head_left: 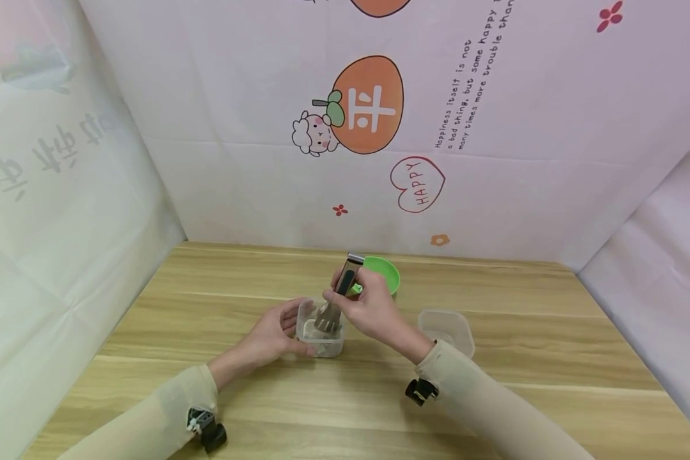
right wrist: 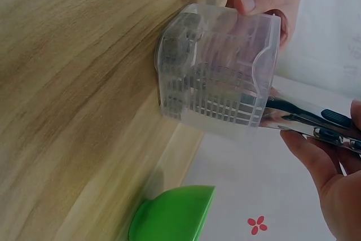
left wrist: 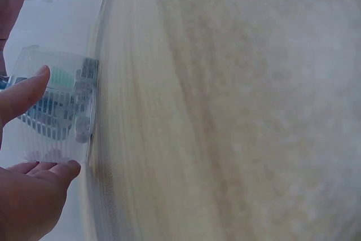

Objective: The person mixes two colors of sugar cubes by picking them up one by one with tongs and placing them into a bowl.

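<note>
The left hand (head_left: 276, 332) steadies the clear box (head_left: 321, 332), fingers relaxed against it. The right hand (head_left: 368, 306) grips tongs (head_left: 336, 300) dipped inside; nothing seems lifted out yet.

Hidden and cut-off parts

The slotted metal tongs (right wrist: 293, 118) blur behind the clear plastic tub (right wrist: 217, 77) wall, handle cut off at the right edge; the tub's grey contents are indistinct; the green plastic bowl (head_left: 383, 273) is partly hidden behind the right hand (head_left: 368, 310).
</note>
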`<state>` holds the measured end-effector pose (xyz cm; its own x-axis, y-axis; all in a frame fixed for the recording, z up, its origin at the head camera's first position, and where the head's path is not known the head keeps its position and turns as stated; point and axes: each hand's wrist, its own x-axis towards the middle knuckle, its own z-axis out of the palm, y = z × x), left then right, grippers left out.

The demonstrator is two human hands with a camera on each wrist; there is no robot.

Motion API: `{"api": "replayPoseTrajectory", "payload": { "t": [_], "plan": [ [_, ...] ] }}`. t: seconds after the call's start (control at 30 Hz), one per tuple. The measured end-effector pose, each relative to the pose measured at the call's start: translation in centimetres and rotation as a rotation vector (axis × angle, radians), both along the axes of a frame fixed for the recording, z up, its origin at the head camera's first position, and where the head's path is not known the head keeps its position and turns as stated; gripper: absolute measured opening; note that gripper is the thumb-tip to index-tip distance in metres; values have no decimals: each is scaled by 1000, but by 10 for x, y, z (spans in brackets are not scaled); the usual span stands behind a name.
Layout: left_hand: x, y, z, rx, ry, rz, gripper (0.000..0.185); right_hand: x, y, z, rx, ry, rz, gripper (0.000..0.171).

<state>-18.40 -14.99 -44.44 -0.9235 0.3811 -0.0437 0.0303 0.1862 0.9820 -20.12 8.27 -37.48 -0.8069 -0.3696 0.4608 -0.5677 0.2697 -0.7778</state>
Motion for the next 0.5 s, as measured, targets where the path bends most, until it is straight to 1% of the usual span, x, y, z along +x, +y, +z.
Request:
{"api": "replayPoseTrajectory", "payload": {
  "t": [0.27, 0.5],
  "plan": [
    [0, 0, 1, -4, 0, -9, 100, -3, -2, 0, 29, 39, 28, 15],
    [0, 0, 1, -8, -7, -5, 100, -1, -6, -1, 0, 56, 27, 15]
  ]
}}
